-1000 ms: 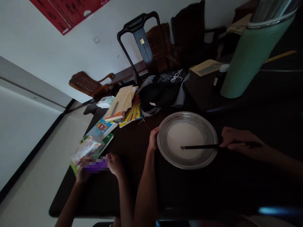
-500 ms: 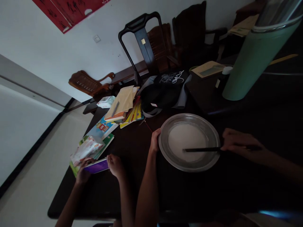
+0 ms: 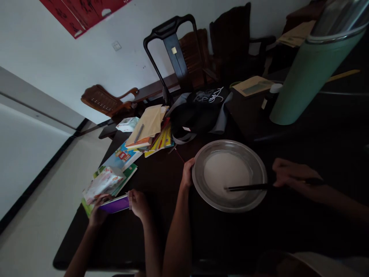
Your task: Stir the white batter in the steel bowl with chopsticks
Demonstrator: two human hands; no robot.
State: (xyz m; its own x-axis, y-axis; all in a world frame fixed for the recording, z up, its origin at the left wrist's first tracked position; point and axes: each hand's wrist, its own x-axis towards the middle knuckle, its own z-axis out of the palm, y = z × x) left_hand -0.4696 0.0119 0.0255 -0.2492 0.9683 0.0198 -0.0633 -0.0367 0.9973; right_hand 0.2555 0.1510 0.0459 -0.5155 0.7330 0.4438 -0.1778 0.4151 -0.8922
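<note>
A round metal basin [image 3: 198, 188] stands on the dark table, with a pale, whitish mixture [image 3: 226, 171] spread over its bottom. My left hand [image 3: 188, 173] grips the basin's left rim, its fingers curled at the edge. To the right of the basin, my right hand [image 3: 294, 173] is closed around a pair of dark chopsticks [image 3: 250, 187]. Their tips reach over the right rim into the mixture near its lower middle.
Another person's hands [image 3: 138, 204] hold a phone with a purple screen [image 3: 115, 204] at left. Books and envelopes [image 3: 147, 123], tissue packs [image 3: 106, 182] and a black bag [image 3: 196, 113] lie beyond. A tall green flask [image 3: 311, 77] and small bottle [image 3: 271, 98] stand at right.
The chopsticks have shifted slightly right and down within the mixture, along with my right hand. My left hand stays on the rim.
</note>
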